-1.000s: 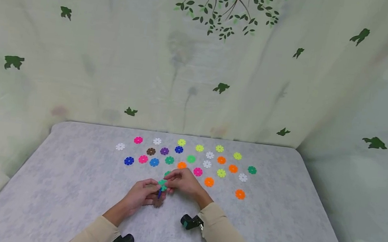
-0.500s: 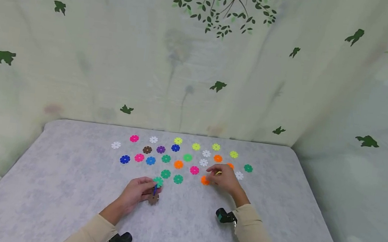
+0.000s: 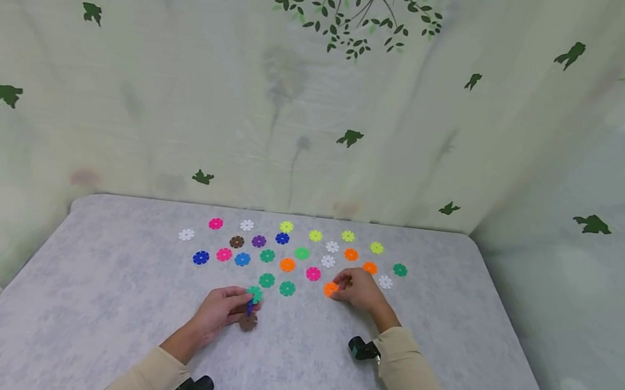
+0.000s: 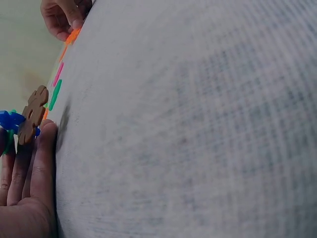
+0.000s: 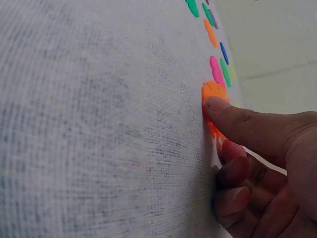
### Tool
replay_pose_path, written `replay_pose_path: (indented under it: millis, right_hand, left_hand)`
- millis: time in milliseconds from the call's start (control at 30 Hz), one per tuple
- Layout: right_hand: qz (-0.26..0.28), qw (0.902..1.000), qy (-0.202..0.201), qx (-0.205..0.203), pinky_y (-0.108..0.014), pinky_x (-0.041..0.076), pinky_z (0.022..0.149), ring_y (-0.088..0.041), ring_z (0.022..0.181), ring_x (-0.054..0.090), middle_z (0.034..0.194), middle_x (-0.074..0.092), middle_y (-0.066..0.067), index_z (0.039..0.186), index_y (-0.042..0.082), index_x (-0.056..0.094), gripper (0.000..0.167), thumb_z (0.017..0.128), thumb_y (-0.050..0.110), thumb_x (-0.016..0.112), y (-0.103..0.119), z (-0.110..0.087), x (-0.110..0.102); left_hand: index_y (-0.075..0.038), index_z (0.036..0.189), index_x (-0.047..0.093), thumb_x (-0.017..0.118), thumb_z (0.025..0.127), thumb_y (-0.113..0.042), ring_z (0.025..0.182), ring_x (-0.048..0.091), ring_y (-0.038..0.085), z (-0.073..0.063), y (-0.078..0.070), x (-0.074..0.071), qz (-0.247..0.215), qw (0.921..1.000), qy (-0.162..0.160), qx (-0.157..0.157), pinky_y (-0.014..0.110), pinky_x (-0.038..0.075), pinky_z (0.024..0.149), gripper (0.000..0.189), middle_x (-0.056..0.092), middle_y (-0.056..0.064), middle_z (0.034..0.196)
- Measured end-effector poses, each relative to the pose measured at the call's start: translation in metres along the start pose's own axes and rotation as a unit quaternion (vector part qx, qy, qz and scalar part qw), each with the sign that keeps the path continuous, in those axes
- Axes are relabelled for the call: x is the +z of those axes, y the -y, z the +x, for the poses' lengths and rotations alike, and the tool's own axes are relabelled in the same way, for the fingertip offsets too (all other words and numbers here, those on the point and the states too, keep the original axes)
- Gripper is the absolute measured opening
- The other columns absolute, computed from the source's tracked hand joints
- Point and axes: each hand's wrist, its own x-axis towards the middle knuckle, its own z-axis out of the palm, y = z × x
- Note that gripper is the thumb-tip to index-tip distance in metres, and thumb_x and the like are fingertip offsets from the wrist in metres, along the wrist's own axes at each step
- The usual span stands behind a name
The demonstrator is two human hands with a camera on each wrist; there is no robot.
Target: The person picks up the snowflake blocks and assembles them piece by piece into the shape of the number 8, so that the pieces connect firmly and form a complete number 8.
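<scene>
Left hand (image 3: 220, 308): its fingers grip a joined piece (image 4: 32, 115) made of one green disc, one blue link (image 3: 250, 307) and one brown disc; the brown end hangs nearest the wearer.
Right hand (image 3: 362, 289): a narrow pinch, thumb over the face of an orange disc (image 3: 329, 289), fingers curled at its edge.
Near the left grip: two green discs (image 3: 267, 280), just beyond and toward the right hand.
Near the right grip: a pink disc (image 3: 313, 274) to its left, a white disc (image 3: 385, 282) to its right, another orange disc (image 3: 370, 268) just beyond.
Slip risk: the orange disc could drop if the thumb catches too little of its rim.
Break risk: the joined piece could part if the left fingers twist its slots.
Knock risk: the right knuckles could push neighbouring discs.
Loose count, pinched disc included: five white, four yellow, four orange, four green, one light green, three pink, two dark blue, one light blue, one purple, one brown; the right hand may hide more.
</scene>
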Motion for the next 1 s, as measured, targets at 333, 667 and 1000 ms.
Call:
replay_pose_path:
  millis: [333,667,1000]
  right_hand:
    - [0.136,0.988,0.031,-0.066,-0.028,0.054,0.058,-0.015,0.061,0.059,0.077,0.062,-0.005,0.092,-0.002,0.064,0.015,0.081,-0.005,0.073,0.003,0.004,0.015]
    - [0.239,0.9558,0.085,-0.148,-0.033,0.058,0.062,-0.021,0.065,0.066,0.089,0.067,-0.011,0.097,-0.004,0.069,0.012,0.086,0.001,0.069,0.05,0.017,0.065]
    - [0.254,0.9429,0.113,-0.183,-0.05,0.056,0.072,-0.048,0.076,0.063,0.092,0.067,-0.028,0.098,-0.013,0.067,0.013,0.087,-0.006,0.065,0.084,0.007,0.067]
  left_hand:
    - [0.003,0.113,0.062,0.058,0.097,-0.014,0.091,0.068,0.022,-0.001,0.0,-0.003,0.001,1.0,-0.007,-0.002,0.031,0.056,0.079,0.024,0.071,0.013,0.102]
    - [0.005,0.112,0.062,0.057,0.097,-0.014,0.089,0.07,0.021,0.0,0.0,-0.003,-0.003,1.0,0.003,0.005,0.03,0.057,0.077,0.024,0.072,0.014,0.098]
    - [0.004,0.109,0.063,0.056,0.098,-0.015,0.088,0.07,0.022,0.0,-0.002,0.001,0.0,1.0,-0.008,-0.004,0.028,0.056,0.072,0.023,0.072,0.016,0.096]
